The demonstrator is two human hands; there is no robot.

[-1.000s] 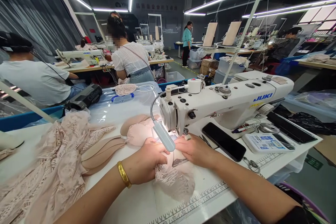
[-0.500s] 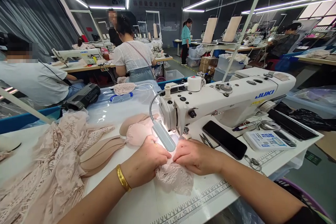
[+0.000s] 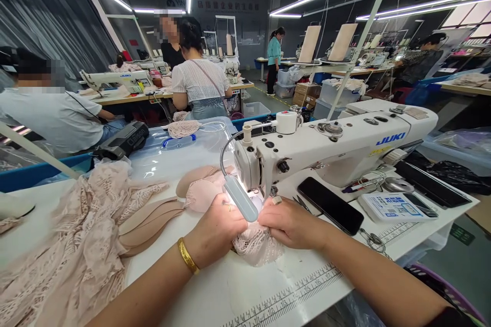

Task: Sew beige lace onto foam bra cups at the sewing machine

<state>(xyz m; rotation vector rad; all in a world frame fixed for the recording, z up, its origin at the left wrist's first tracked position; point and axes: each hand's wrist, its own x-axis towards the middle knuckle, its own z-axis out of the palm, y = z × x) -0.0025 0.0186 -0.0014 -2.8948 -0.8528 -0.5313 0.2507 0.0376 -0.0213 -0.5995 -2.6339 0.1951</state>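
Pale pink lace fabric (image 3: pixel 258 246) lies under the needle end of a white sewing machine (image 3: pixel 307 150). My left hand (image 3: pixel 219 227) is closed on its left side, and a gold bangle circles that wrist. On the other side, my right hand (image 3: pixel 293 224) pinches the same lace close to the presser foot, which is mostly hidden. A grey lamp head (image 3: pixel 241 199) glows over the spot and covers part of the fabric between my fingers. Behind my left hand rests a pink bra cup (image 3: pixel 201 194), joined to the gathered piece as far as I can see.
A heap of lace (image 3: pixel 82 225) and stacked beige cups (image 3: pixel 151 222) lie to the left. Right of the needle are small scissors (image 3: pixel 302 204), a black phone (image 3: pixel 330 205) and a blue-white box (image 3: pixel 397 207). A printed ruler (image 3: pixel 287 296) runs along the front edge. Co-workers sit beyond.
The lace has drawn in toward the needle, so less of it hangs in front of my hands. Both hands keep their grip, and the view has shifted slightly.
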